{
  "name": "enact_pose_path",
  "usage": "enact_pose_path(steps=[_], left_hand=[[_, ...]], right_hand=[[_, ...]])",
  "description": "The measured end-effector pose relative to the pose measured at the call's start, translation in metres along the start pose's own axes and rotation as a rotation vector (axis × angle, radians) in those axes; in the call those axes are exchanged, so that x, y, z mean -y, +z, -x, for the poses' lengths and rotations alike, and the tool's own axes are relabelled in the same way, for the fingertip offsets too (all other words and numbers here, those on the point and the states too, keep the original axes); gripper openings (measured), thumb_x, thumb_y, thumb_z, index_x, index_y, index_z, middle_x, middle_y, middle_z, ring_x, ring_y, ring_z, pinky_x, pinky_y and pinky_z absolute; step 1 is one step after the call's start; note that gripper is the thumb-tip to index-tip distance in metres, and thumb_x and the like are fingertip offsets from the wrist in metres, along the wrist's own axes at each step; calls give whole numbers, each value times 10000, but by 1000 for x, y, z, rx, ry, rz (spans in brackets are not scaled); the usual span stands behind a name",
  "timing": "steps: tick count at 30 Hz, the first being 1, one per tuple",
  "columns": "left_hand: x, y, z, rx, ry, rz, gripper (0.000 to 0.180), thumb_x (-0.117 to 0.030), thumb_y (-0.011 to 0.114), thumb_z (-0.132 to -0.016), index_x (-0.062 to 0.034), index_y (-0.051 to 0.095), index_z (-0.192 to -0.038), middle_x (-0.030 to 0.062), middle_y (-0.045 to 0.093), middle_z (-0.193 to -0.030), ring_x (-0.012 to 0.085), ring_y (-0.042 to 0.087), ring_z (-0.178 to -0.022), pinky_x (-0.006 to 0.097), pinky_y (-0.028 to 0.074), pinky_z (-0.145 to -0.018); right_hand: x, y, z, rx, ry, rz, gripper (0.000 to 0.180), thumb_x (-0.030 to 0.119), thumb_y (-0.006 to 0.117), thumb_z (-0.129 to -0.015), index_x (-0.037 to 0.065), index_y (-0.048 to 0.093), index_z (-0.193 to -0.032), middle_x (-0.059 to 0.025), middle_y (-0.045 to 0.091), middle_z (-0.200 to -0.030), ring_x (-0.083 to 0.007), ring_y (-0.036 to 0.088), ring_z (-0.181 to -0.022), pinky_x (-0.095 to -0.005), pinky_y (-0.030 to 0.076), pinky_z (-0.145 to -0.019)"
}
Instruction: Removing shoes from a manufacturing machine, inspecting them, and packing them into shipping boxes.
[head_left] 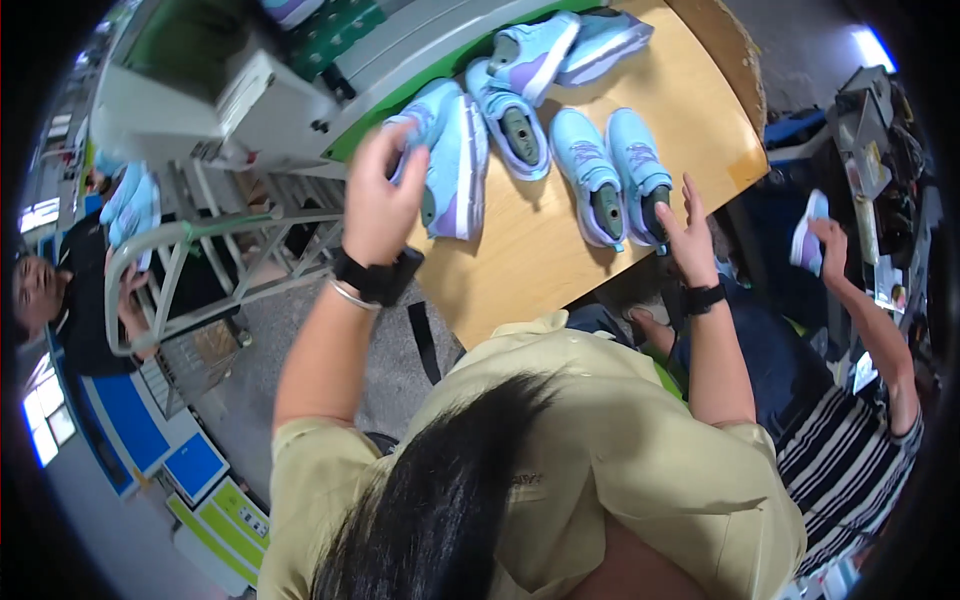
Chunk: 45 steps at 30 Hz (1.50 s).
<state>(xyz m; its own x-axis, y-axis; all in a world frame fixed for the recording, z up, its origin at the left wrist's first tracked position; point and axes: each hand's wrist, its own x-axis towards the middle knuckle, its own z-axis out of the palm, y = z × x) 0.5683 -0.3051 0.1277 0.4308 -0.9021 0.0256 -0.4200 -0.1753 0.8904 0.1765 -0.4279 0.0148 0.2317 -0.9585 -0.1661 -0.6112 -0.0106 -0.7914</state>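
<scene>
From where I stand, the room looks like a workshop, with a pale metal rack (190, 235) at the left and a co-worker in stripes (830, 450) at the right. The wood-coloured table (520, 270) carries light-blue shoes (535, 55) over its far part and middle. The left hand (385, 190) bends over the leftmost shoe (428, 110); whether it grasps, I cannot tell. The right hand (690, 235) is free, fingers spread, just beside the heel of the upright pair (635, 140). For good handling, I would advise a soft hold at the firmer heel, sparing the upper and the neighbouring shoes.
</scene>
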Motion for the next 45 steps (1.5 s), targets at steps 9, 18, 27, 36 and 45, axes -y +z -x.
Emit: enact_pose_path(steps=[9,18,27,36,45], left_hand=[[144,69,61,-104,-762,618,696,-351,842,-749,93,535,-1188,164,669,-1031,271,662,-888,345,536,-801],[80,104,102,-137,-331,-349,724,-275,815,-676,10,438,-1225,235,536,-1168,382,543,-1067,413,445,-928],[82,73,103,-89,-523,757,838,20,636,-714,-80,285,-1468,126,463,-1315,260,498,-1178,371,449,-988],[-83,-64,-22,-258,-183,559,834,54,579,-664,-24,315,-1452,118,541,-1224,247,558,-1094,345,481,-932],[-18,-86,-189,-633,-100,-188,808,-100,702,-667,28,330,-1373,286,418,-1304,456,456,-1203,445,389,-1046]], right_hand=[[-19,46,3,-16,-148,-177,810,77,688,-853,45,211,-1507,-221,377,-1460,-322,354,-1377,-382,294,-1125],[-29,52,3,-78,-91,-162,818,245,745,-817,86,296,-1483,-205,483,-1399,-307,482,-1298,-364,388,-1057],[-8,7,4,-177,140,-714,594,162,719,-860,-37,476,-1364,-121,585,-1267,-198,557,-1150,-314,434,-989],[234,-10,-113,-97,-498,-566,553,216,721,-858,-29,517,-1310,-104,632,-1155,-162,600,-1044,-285,473,-915],[303,88,-247,-128,-672,-226,608,238,716,-840,29,494,-1366,-205,563,-1300,-270,541,-1205,-345,395,-1033]])
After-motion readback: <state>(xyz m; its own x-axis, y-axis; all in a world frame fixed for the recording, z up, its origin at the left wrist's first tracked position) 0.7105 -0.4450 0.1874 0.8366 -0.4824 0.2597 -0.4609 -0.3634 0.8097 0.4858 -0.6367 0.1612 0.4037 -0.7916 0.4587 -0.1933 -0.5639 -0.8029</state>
